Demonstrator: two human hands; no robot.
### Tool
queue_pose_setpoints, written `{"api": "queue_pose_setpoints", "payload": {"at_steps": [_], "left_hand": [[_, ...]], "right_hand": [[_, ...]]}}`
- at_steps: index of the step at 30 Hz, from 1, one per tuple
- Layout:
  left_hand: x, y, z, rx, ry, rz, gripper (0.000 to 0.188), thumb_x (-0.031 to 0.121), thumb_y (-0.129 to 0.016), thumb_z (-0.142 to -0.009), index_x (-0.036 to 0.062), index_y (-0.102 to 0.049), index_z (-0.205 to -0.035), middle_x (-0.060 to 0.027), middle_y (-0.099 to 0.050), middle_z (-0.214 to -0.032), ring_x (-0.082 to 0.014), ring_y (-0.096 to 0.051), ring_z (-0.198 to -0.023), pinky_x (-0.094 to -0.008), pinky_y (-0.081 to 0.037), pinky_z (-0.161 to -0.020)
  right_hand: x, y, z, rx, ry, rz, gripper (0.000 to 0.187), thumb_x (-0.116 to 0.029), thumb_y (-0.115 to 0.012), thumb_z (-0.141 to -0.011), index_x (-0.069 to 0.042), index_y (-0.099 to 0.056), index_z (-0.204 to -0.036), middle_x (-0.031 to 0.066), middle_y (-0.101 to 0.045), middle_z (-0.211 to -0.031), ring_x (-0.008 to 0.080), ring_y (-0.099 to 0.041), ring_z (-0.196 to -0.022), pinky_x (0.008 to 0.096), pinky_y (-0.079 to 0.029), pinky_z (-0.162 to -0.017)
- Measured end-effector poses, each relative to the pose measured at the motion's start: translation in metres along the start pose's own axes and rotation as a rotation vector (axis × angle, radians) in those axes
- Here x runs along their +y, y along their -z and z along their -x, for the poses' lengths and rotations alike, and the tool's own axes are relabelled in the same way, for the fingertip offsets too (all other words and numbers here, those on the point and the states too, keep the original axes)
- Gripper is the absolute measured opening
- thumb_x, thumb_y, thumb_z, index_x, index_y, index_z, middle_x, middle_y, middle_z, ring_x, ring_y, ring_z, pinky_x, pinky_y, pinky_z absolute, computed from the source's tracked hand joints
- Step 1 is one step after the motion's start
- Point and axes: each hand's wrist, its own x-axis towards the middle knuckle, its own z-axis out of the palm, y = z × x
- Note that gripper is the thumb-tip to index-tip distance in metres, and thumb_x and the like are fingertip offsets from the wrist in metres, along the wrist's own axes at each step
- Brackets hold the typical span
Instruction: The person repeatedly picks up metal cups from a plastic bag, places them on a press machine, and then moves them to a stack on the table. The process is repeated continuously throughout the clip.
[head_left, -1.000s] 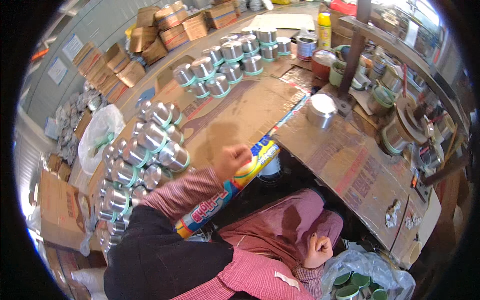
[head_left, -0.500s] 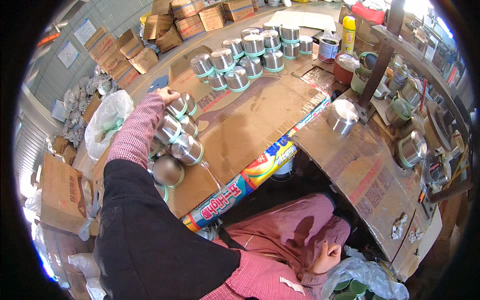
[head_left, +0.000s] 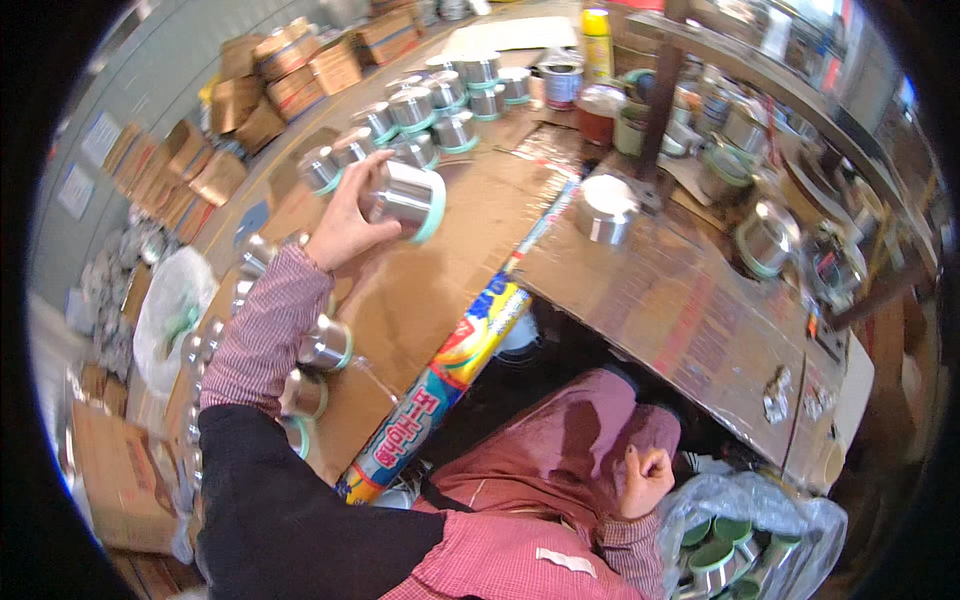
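My left hand (head_left: 350, 220) grips a shiny steel cup (head_left: 410, 192) with a pale green rim, lifted above the cardboard-covered table (head_left: 455, 225) and tipped on its side. Just behind it stands a cluster of similar steel cups (head_left: 412, 108), green rims down. Under and around my left forearm are more such cups (head_left: 327, 342), partly covered by the sleeve. My right hand (head_left: 645, 482) rests by my lap, fingers curled in and thumb up, with nothing visible in it. Beside it, a clear plastic bag (head_left: 815, 520) holds several cups with green insides.
A lone steel cup (head_left: 606, 210) stands on the right-hand board (head_left: 660, 290), near an upright metal post (head_left: 660, 110). Paint cans, a yellow spray can (head_left: 597, 45) and a metal-framed machine crowd the far right. Cardboard boxes (head_left: 290, 75) are piled at the back left. A dark gap separates the two surfaces.
My left hand has moved right from the left-hand cups, now carrying one raised off the table. My right hand stays by my lap. The whole view has shifted, bringing more of the bag in.
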Motion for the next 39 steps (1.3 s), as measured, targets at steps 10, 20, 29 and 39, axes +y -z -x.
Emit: {"api": "queue_pose_setpoints", "payload": {"at_steps": [10, 20, 29, 39], "left_hand": [[0.148, -0.196, -0.043, -0.467, -0.484, -0.076, 0.098, 0.022, -0.089, -0.061, 0.0186, -0.045, -0.149, -0.0175, -0.044, -0.143, -0.0401, -0.046, -0.132, -0.0461, -0.043, -0.110], [0.128, -0.281, -0.010, -0.243, -0.098, 0.691, 0.126, 0.000, -0.092, -0.050, 0.0091, -0.026, -0.157, -0.0131, -0.041, -0.149, -0.0295, -0.041, -0.140, -0.0422, -0.033, -0.119], [0.170, -0.288, -0.046, -0.048, -0.107, 0.824, 0.133, -0.007, -0.088, -0.054, 0.0147, -0.012, -0.161, -0.0148, -0.042, -0.143, -0.0278, -0.047, -0.133, -0.0407, -0.041, -0.114], [0.225, -0.370, -0.146, 0.171, 0.068, 1.075, 0.124, -0.009, -0.084, -0.066, 0.0144, -0.007, -0.161, -0.0176, -0.039, -0.145, -0.0296, -0.046, -0.130, -0.0418, -0.039, -0.114]], "right_hand": [[-0.017, 0.004, -0.025, 0.085, -0.023, -0.007, 0.037, 0.006, -0.071, -0.087, -0.007, -0.040, -0.071, -0.0047, -0.041, -0.067, 0.0042, -0.035, -0.065, 0.0226, -0.032, -0.057], [-0.056, 0.024, -0.153, 0.208, 0.143, -0.224, 0.025, 0.001, -0.067, -0.091, -0.003, -0.056, -0.112, -0.0001, -0.052, -0.094, 0.0096, -0.053, -0.089, 0.0252, -0.047, -0.083], [-0.044, 0.008, -0.342, 0.530, 0.283, 0.314, 0.115, -0.021, -0.091, -0.068, 0.003, -0.021, -0.157, 0.0255, -0.035, -0.156, 0.0387, -0.037, -0.143, 0.0461, -0.029, -0.120], [-0.082, 0.015, -0.318, 0.499, 0.298, -0.339, 0.107, -0.011, -0.090, -0.072, -0.005, -0.025, -0.157, 0.0162, -0.045, -0.145, 0.0269, -0.045, -0.133, 0.0391, -0.039, -0.112]]}}
